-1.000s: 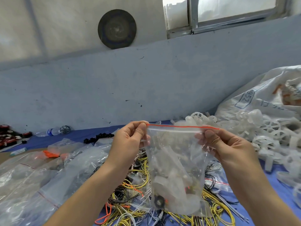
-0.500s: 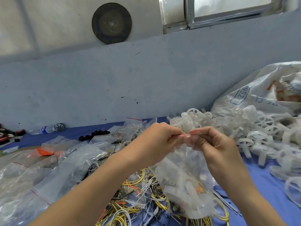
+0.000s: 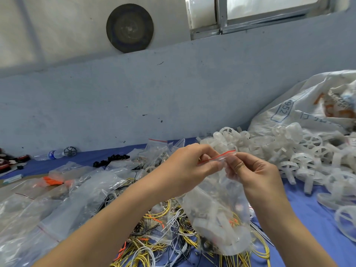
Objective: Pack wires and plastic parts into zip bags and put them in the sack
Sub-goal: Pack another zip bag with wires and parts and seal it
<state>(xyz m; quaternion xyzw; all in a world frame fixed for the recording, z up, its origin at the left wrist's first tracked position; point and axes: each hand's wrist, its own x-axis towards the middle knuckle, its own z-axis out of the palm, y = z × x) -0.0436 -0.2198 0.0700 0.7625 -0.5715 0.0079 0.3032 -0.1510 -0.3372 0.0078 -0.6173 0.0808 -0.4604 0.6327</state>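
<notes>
The left grip [image 3: 185, 170] and the right grip [image 3: 256, 174] meet above the middle of the blue tabletop [image 3: 317, 218], both narrowed to a pinch on the red-striped mouth [image 3: 217, 157] of a clear zip bag [image 3: 217, 214]. Thumb and fingertips of each grip press the strip from either side, the two grips almost touching. The bag hangs below them, bulging with pale plastic parts and bits of wire, its bottom just over the tangle of yellow, white and black wires [image 3: 163, 237] by the near edge. A heap of white plastic wheels [image 3: 289, 149] lies along the right side, and behind it, in the far right corner, the white woven sack [image 3: 308, 105] slumps against the wall. Loose clear bags [image 3: 77, 189] cover the left side. A water bottle [image 3: 52, 154] lies at the far edge.
</notes>
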